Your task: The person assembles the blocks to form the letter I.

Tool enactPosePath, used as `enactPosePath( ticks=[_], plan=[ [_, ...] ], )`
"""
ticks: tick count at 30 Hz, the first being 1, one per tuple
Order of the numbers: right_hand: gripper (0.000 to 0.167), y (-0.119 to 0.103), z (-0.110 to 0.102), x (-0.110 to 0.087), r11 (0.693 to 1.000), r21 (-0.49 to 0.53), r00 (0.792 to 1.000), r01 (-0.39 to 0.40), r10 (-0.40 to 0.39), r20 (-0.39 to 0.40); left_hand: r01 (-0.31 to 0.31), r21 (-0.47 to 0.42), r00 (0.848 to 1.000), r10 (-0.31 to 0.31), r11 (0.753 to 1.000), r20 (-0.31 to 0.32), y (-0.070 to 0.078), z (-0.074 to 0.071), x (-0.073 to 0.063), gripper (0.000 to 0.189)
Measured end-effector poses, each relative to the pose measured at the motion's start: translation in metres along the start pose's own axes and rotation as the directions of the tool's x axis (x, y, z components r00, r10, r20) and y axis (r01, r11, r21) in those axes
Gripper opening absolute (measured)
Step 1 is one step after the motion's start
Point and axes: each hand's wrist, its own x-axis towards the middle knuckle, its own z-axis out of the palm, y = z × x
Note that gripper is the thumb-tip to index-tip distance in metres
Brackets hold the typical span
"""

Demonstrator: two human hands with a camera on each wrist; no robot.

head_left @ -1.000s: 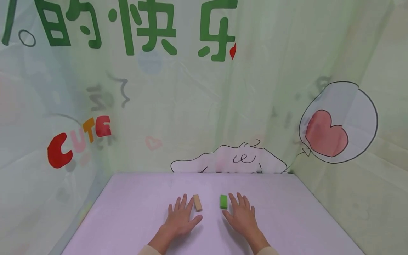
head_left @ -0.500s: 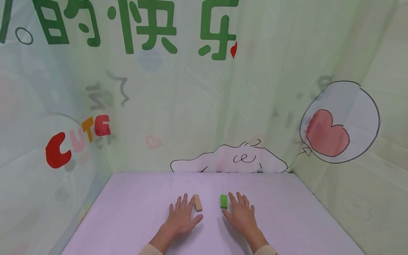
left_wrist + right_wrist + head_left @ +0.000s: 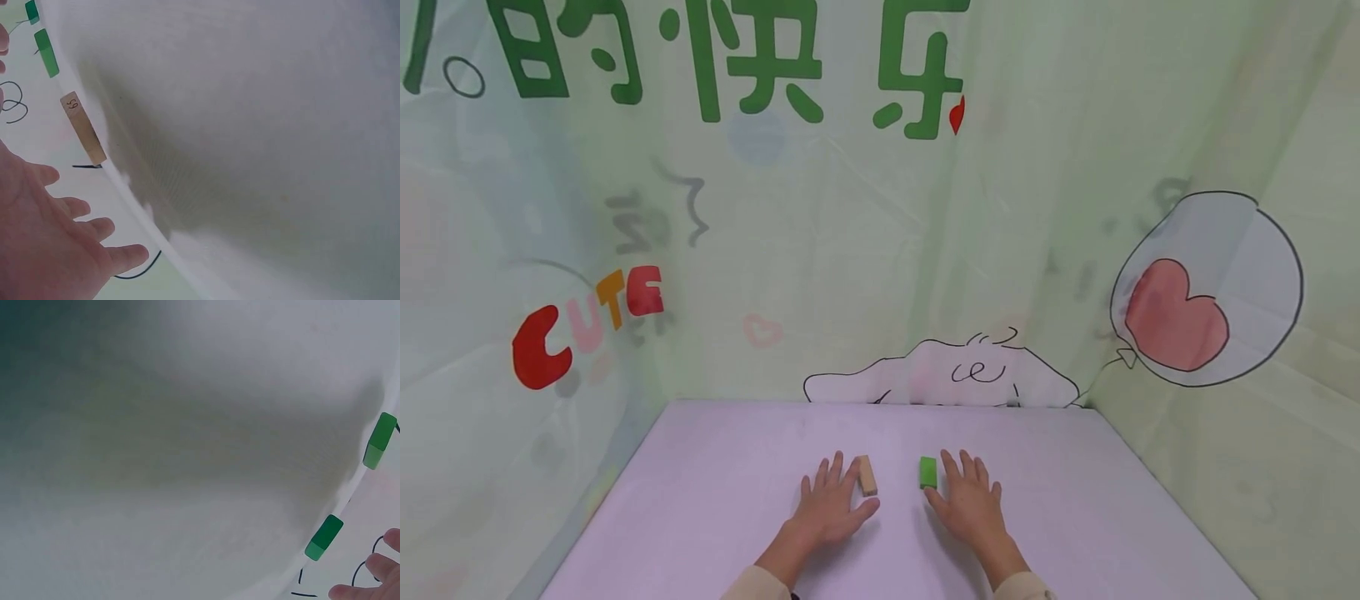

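Observation:
On the lilac tabletop, a light wooden block (image 3: 867, 476) lies just beside the index finger of my left hand (image 3: 829, 510), which has its fingers spread and holds nothing. Dark markings show on the end of this wooden block (image 3: 83, 128) in the left wrist view. To its right lies a bright green block (image 3: 928, 472), close to the thumb tip of my right hand (image 3: 972, 504). That hand is spread too, with nothing in its grasp. In the right wrist view there are two green blocks, an upper one (image 3: 380, 440) and a lower one (image 3: 324, 537); the head view shows only one.
The lilac table (image 3: 730, 442) ends at a pale curtain (image 3: 850, 275) behind it, printed with green characters and a cartoon outline. Curtain sides enclose the table left and right; a balloon drawing (image 3: 1206, 287) is on the right one.
The head view has shifted slightly. Both hands and the blocks keep nearly the same places relative to each other.

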Motion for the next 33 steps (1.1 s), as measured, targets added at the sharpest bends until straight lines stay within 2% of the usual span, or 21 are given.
enactPosePath(
  ticks=[12,33],
  plan=[
    [0.071,0.004,0.004,0.005,1.0,0.011,1.0,-0.001,0.001,-0.002,0.001,-0.03,1.0,0.0,1.0,0.01,0.003,0.001,0.004,0.08],
    [0.068,0.005,0.008,0.006,1.0,-0.012,1.0,0.019,-0.019,0.001,-0.006,-0.014,1.0,0.006,1.0,0.014,0.011,0.004,0.01,0.078]
  ],
)
